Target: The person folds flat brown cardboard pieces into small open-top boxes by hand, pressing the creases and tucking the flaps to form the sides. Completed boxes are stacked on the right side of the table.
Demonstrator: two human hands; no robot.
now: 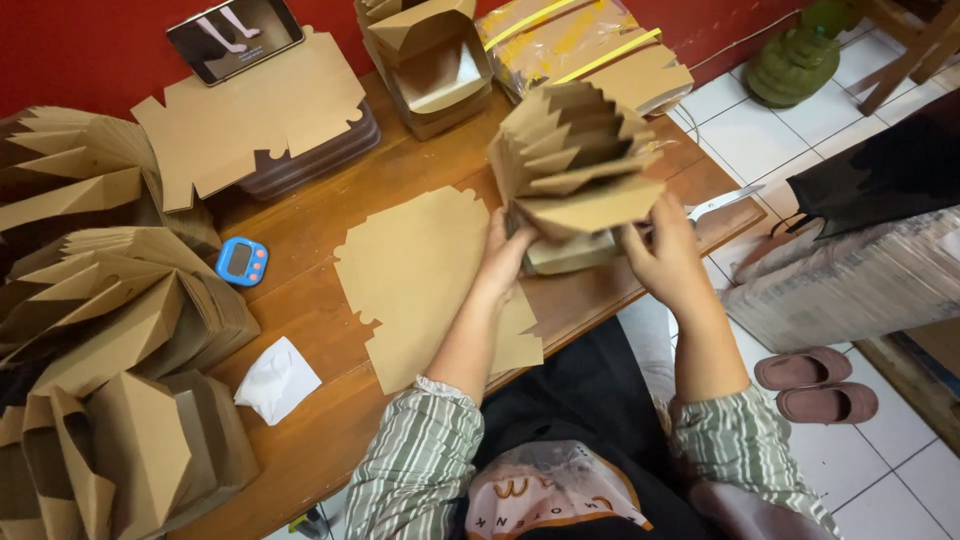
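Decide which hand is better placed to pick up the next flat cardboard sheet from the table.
Left. The left hand grips the stack of nested boxes right beside the flat cardboard sheet, while the right hand holds the stack's far side, away from it.

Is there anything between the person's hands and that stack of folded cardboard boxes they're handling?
Nothing visible. The left hand and right hand already grip the stack of nested boxes from either side.

A blue timer (pixel 242 261) sits beside crumpled tissue (pixel 277 379).
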